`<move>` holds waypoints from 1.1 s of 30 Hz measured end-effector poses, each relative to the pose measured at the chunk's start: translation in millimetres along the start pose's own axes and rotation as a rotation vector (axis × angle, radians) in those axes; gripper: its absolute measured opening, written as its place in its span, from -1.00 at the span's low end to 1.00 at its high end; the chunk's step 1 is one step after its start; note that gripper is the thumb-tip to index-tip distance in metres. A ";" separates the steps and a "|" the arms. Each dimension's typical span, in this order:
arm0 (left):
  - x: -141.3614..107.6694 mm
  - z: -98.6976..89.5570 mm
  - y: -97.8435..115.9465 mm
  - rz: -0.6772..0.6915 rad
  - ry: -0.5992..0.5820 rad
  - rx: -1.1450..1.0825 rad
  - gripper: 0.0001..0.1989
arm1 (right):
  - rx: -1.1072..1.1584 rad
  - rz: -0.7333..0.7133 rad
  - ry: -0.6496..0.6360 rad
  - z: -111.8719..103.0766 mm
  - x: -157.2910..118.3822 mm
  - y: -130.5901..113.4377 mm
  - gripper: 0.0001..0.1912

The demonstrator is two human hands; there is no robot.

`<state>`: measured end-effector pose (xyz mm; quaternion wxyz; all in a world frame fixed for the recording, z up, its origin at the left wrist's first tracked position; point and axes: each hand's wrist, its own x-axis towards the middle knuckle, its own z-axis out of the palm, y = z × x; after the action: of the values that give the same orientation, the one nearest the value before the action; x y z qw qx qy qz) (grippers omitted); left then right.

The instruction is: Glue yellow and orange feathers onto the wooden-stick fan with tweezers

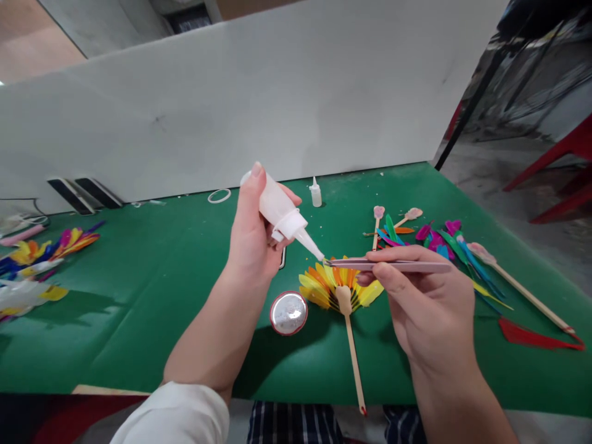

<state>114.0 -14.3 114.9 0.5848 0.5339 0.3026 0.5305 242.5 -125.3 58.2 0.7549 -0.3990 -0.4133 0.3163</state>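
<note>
My left hand (254, 231) is wrapped round a white squeeze bottle (277, 206), its nozzle slanting down to the right. In my right hand (428, 296) is a pair of pinkish metal tweezers (402, 266), pointing left. The tweezer tips meet the bottle's nozzle tip or lie very close to it; whatever is between the tips is too small to tell. Below them a fan of yellow and orange feathers (319, 287) spreads round the head of a wooden stick (354, 351) on the green table. Left of the fan sits a round, red-rimmed container (288, 313) with a shiny top.
A small dropper bottle (316, 193) and a white ring (219, 196) are near the grey board (231, 98). Coloured feathers (439, 240) and sticks lie right, with a red tassel (531, 336). More feather pieces (50, 253) are left.
</note>
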 end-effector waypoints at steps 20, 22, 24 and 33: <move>2.0 -0.7 -5.5 0.011 -0.002 -0.003 -0.50 | -0.006 -0.017 -0.003 -1.1 -1.5 1.3 -0.84; 2.1 -0.6 -5.8 0.015 -0.005 -0.008 -0.50 | -0.006 -0.016 -0.006 -1.0 -1.2 1.5 -0.84; 2.2 -0.7 -6.0 0.016 -0.007 -0.015 -0.50 | -0.005 -0.016 -0.007 -0.7 -1.0 1.2 -0.83; 2.4 -2.1 -8.2 -0.006 0.011 0.028 -0.51 | -0.049 -0.036 0.028 -0.1 -0.1 1.7 -0.89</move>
<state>115.2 -10.4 107.1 0.5772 0.5382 0.3149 0.5273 242.3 -124.6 56.6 0.7562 -0.4140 -0.4176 0.2870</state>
